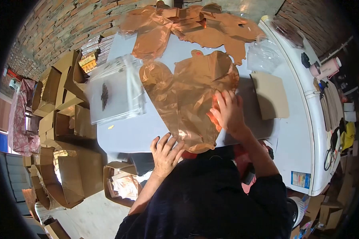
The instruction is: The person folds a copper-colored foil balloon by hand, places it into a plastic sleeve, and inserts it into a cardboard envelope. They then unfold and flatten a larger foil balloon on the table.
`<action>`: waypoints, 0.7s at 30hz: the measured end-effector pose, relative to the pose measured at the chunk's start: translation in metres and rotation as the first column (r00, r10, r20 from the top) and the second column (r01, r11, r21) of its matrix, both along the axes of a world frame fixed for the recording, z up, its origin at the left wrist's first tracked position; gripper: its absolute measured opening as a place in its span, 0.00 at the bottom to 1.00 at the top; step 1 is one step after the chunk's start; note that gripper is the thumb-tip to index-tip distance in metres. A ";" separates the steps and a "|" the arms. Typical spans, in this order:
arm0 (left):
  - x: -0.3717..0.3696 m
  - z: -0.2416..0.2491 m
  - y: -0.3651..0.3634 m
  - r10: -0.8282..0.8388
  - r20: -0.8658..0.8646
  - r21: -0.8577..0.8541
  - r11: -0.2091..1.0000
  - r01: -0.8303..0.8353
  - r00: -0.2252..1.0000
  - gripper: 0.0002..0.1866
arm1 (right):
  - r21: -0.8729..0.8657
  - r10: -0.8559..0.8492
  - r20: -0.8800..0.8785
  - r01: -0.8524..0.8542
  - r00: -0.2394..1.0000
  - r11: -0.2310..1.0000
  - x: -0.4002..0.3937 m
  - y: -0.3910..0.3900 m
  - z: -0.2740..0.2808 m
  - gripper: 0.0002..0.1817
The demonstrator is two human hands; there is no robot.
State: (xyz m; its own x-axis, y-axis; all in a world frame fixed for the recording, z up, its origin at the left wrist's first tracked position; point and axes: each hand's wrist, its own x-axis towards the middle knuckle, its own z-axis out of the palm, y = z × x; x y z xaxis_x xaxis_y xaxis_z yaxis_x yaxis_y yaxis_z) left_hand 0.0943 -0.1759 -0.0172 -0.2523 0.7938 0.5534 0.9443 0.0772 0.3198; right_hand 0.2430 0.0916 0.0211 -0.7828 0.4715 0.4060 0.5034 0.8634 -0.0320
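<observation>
A large, flat, shiny copper-coloured foil sheet (191,95) with rounded lobes lies creased on the pale table. My left hand (166,154) rests at its lower left edge, fingers spread, fingertips on the foil and the table edge. On the foil's right side, my right hand (229,113) has its fingers bent round a crumpled orange-red piece (215,115), which shows beside the thumb and under the fingers. More copper foil shapes (211,34) lie in a heap at the table's far side.
Clear plastic bags (117,91) lie stacked on the left of the table (119,137). A beige card (270,95) is at the right, beside a long white appliance (299,119). Cardboard boxes (81,171) stand on the left; a smaller open box (117,165) is below the table edge.
</observation>
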 end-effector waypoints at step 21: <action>-0.026 0.015 -0.019 -0.149 0.036 -0.043 0.988 0.150 0.988 0.19 | 0.148 -0.025 -0.097 0.039 0.995 0.988 -0.023 0.019 0.014 0.34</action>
